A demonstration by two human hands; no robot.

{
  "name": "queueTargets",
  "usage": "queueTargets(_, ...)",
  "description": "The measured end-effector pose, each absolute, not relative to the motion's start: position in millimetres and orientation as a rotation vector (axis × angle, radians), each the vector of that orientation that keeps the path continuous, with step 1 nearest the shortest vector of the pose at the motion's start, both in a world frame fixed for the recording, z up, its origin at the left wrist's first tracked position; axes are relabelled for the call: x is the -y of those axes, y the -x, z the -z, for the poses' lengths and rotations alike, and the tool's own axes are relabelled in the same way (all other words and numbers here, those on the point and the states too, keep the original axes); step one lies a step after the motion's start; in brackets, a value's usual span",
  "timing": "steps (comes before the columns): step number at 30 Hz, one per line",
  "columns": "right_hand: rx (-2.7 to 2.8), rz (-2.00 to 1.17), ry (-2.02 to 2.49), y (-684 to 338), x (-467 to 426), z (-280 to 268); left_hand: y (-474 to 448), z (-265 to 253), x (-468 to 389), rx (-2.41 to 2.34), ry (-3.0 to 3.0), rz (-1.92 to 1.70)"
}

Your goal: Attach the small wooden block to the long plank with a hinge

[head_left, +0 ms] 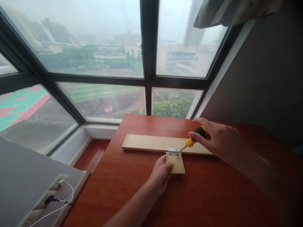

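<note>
Facing a big window (99,56), I work at a red-brown table (213,195). A long board (151,143) lies across it, a small block (177,163) butted to its near edge, a metal hinge (173,151) bridging both. My left hand (161,173) clamps the block's corner. My right hand (219,138) is clenched round a screwdriver (193,140), tip on the hinge.

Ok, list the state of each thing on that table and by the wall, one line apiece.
Long board: flat on the table.
Small wood block: flat against the board's near edge, held by the left hand.
Hinge: lying across both pieces.
Screwdriver: gripped in the right hand, tip at the hinge.
Power strip: two cables plugged in.
</note>
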State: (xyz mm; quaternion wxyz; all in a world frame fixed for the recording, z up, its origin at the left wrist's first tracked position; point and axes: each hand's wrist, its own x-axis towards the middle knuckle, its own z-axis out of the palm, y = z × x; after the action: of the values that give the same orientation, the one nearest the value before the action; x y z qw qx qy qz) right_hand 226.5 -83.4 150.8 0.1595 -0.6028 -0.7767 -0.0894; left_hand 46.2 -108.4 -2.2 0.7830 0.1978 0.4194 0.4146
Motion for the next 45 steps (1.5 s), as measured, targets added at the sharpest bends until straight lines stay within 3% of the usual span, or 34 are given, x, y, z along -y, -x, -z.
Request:
queueTargets(7,2.301,-0.259,1.422,-231,87,-158,-46,4,108,-0.896,-0.408,-0.896)
queueTargets(15,2.234,0.378,1.692,-225,83,-148,-46,4,108,-0.895,-0.398,-0.905)
queueTargets(18,2.222,0.306,1.754,-224,84,-152,-46,4,108,-0.901,-0.401,-0.9)
queueTargets(23,2.242,-0.085,1.539,-232,81,-154,-45,5,108,-0.905,-0.401,-0.892)
queueTargets(31,2.141,0.269,1.743,-239,80,-146,-45,5,109,-0.897,-0.389,-0.912)
queueTargets(34,2.114,0.181,1.787,-239,82,-148,-46,5,109,-0.906,-0.392,-0.908)
queueTargets(39,2.163,-0.279,1.544,-244,84,-153,-46,3,109,-0.921,-0.394,-0.905)
queueTargets(45,2.128,-0.03,1.719,-247,83,-151,-46,3,109,-0.928,-0.38,-0.905)
